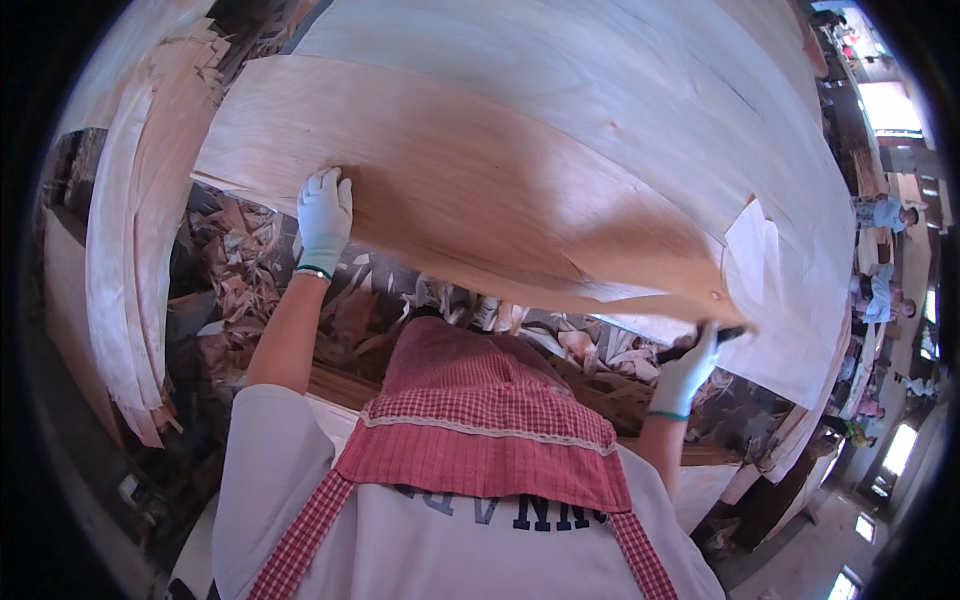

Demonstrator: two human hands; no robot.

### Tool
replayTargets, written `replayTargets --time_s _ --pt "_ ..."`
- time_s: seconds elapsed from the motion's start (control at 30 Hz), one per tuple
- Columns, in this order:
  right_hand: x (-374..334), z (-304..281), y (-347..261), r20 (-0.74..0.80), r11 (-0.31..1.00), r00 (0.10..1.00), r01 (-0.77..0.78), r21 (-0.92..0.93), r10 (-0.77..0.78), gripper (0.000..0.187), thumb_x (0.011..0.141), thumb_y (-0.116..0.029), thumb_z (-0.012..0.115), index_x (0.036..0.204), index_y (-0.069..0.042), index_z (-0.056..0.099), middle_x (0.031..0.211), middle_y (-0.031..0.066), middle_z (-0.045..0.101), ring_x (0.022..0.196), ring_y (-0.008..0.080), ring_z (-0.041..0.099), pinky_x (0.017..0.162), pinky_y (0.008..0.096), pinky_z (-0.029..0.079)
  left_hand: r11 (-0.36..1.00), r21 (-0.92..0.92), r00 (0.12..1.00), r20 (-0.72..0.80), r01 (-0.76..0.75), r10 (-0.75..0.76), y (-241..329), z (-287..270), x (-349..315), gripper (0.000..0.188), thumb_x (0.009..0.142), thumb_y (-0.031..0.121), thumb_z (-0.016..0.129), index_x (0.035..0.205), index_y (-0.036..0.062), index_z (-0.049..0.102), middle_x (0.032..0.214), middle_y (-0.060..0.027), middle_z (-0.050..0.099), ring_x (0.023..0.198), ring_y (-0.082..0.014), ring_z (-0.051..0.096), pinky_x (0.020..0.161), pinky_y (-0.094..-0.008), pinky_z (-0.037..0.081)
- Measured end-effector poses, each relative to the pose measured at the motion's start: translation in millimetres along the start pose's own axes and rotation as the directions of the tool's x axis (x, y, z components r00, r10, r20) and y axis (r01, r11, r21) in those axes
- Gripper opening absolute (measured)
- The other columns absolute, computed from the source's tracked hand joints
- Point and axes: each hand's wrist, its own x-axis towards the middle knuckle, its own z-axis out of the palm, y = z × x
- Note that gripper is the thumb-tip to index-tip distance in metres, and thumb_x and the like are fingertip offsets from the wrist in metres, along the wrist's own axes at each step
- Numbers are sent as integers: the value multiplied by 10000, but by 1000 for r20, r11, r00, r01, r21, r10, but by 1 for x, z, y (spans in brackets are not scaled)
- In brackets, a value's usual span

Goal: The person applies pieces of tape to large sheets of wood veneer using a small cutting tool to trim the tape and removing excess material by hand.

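Observation:
A long, thin sheet of wood veneer (450, 170) lies in front of me on a broad stack of paler veneer sheets (600, 60). Its near edge bows up toward me. My left hand (325, 212), in a white glove with a green cuff, has its fingers curled over that edge near the left end. At the right end, my right hand (690, 378), gloved the same way, is closed on a narrow dark tool (732, 333). The right fingers touch the sheet's lifted corner; whether they also pinch it is hard to see. The tool's working end cannot be made out.
Torn veneer scraps (240, 250) are heaped between me and the stack. Bent veneer strips (140, 230) hang at the left. A pale torn piece (747, 250) sticks up at the right. Several people (885, 213) are far off to the right beside long benches.

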Motion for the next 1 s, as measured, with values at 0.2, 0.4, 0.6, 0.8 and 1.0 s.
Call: replayTargets --time_s 0.2,0.4,0.6,0.8,1.0 --pt "27 132 -106 366 973 905 168 160 -216 117 950 -226 624 930 -126 566 721 -38 489 523 44 363 476 197 319 988 19 983 107 -152 149 -14 -23 17 257 905 276 592 1022 60 670 1012 -100 660 1000 -295 613 917 -430 460" --pt "54 243 -182 537 920 799 53 388 -272 127 950 -219 619 1008 -107 607 750 -21 553 551 75 403 531 200 374 935 -105 836 423 -339 350 -33 -49 60 249 933 310 538 971 114 688 975 -65 676 954 -286 631 816 -425 494" --pt "13 246 -76 784 193 191 977 -93 -590 554 895 -332 660 1311 2 511 1171 163 629 1099 250 607 952 380 478 950 -5 666 712 -314 224 -40 -53 85 364 993 363 401 996 150 696 976 -81 682 939 -292 642 775 -451 510" --pt "-26 229 56 967 8 234 972 -236 103 611 878 -321 638 1414 -157 394 1416 153 446 1122 409 557 877 479 495 950 -15 614 760 -313 214 -48 -42 100 371 959 385 440 973 122 701 931 -131 676 905 -329 643 774 -482 498" --pt "4 239 95 983 -198 172 963 -181 -59 256 884 -264 604 1111 -157 554 1072 59 611 812 343 652 704 478 516 910 -59 561 771 -410 303 -47 -45 106 331 917 339 447 964 152 716 985 -91 692 962 -302 638 830 -461 495"
